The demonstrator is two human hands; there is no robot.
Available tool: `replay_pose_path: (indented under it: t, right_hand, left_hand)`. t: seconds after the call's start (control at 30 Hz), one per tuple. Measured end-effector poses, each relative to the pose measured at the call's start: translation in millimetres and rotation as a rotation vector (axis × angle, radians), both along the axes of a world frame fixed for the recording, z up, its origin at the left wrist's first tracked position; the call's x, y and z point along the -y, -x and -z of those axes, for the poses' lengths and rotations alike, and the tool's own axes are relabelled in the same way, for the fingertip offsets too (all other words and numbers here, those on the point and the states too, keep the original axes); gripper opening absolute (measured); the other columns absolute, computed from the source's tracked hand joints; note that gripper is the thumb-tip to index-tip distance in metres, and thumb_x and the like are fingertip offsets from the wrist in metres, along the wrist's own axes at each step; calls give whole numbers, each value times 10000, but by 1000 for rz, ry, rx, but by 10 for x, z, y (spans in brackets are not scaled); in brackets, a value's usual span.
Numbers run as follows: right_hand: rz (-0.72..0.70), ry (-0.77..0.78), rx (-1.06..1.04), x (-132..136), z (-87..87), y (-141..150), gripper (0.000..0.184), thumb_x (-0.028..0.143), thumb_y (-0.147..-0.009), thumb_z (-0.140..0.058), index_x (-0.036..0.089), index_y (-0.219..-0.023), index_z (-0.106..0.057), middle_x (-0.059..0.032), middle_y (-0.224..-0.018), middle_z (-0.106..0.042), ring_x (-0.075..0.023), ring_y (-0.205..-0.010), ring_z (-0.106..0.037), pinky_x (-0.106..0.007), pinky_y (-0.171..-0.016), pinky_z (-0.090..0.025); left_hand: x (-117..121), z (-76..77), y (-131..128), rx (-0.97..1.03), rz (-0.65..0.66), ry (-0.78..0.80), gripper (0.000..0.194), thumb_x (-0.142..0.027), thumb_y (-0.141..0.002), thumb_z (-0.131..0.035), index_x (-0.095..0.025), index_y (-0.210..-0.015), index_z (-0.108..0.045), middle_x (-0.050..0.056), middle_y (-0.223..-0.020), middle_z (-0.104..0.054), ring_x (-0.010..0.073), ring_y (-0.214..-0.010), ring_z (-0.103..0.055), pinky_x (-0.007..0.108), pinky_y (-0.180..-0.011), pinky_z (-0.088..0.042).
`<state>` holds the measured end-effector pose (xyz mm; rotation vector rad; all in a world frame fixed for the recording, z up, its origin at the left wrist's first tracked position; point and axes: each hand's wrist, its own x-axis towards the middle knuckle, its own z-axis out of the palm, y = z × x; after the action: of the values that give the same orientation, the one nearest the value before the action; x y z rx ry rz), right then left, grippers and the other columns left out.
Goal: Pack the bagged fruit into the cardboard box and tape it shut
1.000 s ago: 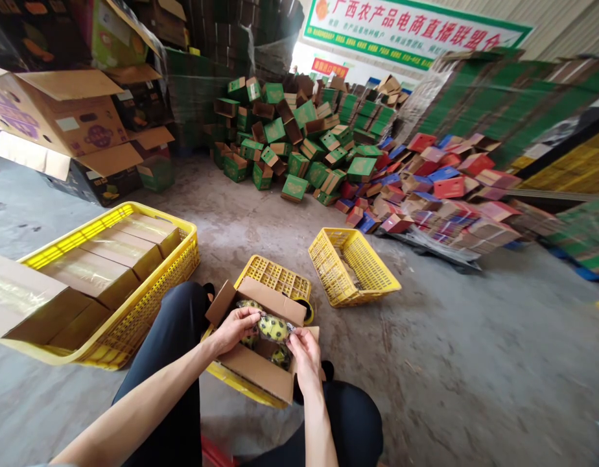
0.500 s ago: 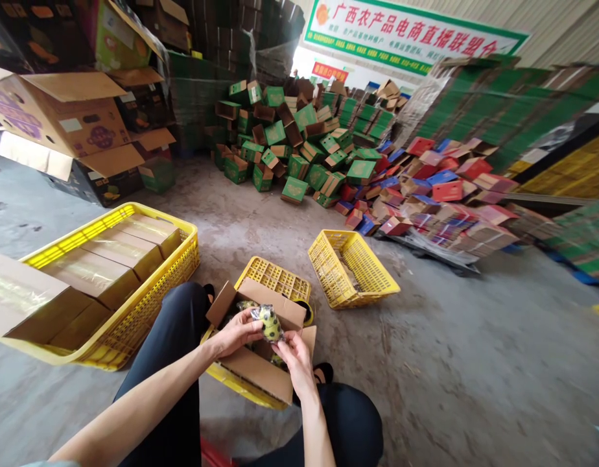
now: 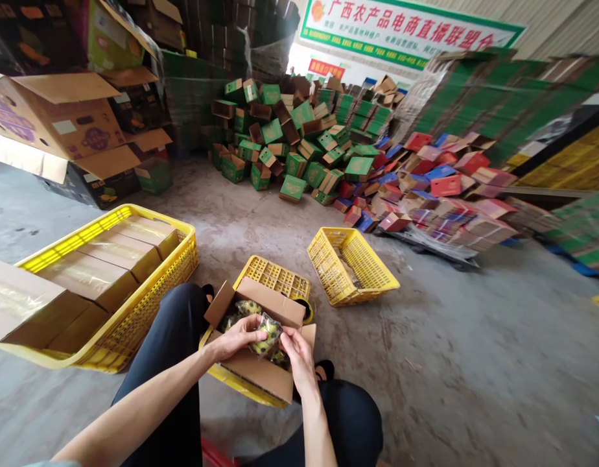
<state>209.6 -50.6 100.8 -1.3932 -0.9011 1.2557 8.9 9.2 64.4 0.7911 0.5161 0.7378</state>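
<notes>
A clear plastic packet with rounded yellow-green, dark-spotted contents hangs between my hands, over an open cardboard box. My left hand grips its left side with the thumb on top. At its right edge, my right hand pinches the plastic between thumb and fingers. More packets of the same look lie inside the box, partly hidden by my hands. Beneath the box is an upturned yellow crate, between my knees. A roll of yellow tape sits at the box's far right corner.
To the left, a long yellow crate holds several taped cartons. Another yellow crate stands ahead on the right. Farther back are heaped green boxes, red and blue boxes, and large cartons at far left.
The packet has turned and tilted between my hands and sits slightly left. My fingers have shifted on the plastic, and more packets show in the box. The camera view has moved slightly.
</notes>
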Motion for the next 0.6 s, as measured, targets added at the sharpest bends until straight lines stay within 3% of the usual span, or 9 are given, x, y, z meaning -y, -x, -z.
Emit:
replay_pose_path:
  t: [0.17,0.3,0.5,0.6]
  right_hand:
    - [50,-13,-109,-6,49,-3,428,602,-684,-915,242,-822,-729,-21,-822,-756,-238,-804,-709,-380,-800,-604]
    - [62,-44,-190,-12,58,-17,378,541,-730,-909,237,-823,-705,-8,-826,-737,-207,-812,-695,-359,-807,-608]
    - [107,-62,-232,-17,52,-34,378,517,-704,-931,239,-840,-713,-11,-896,-749,-191,-845,-700,-330,-811,-607]
    - [114,-62,-234,-11,62,-31,361,512,-711,-929,245,-858,-734,-17,-933,-760,-191,-881,-709,-328,-841,-603]
  left_hand:
    - [8,23,-21,-39,32,36,516,-438,-785,-899,-153,-1175,-714,123,-1146,-735,199,-918,-708,300,-821,-547]
    - [-9,12,4,-28,72,104,591,-474,-792,-888,-179,-1268,-698,143,-1216,-730,223,-988,-724,316,-860,-552]
    - [-38,7,37,-5,289,337,732,-754,-862,-664,-195,-1336,-667,175,-1259,-726,275,-972,-763,366,-835,-582]
    - [-43,17,43,3,263,333,601,-623,-866,-758,-178,-1265,-693,161,-1206,-742,230,-918,-765,333,-850,-568]
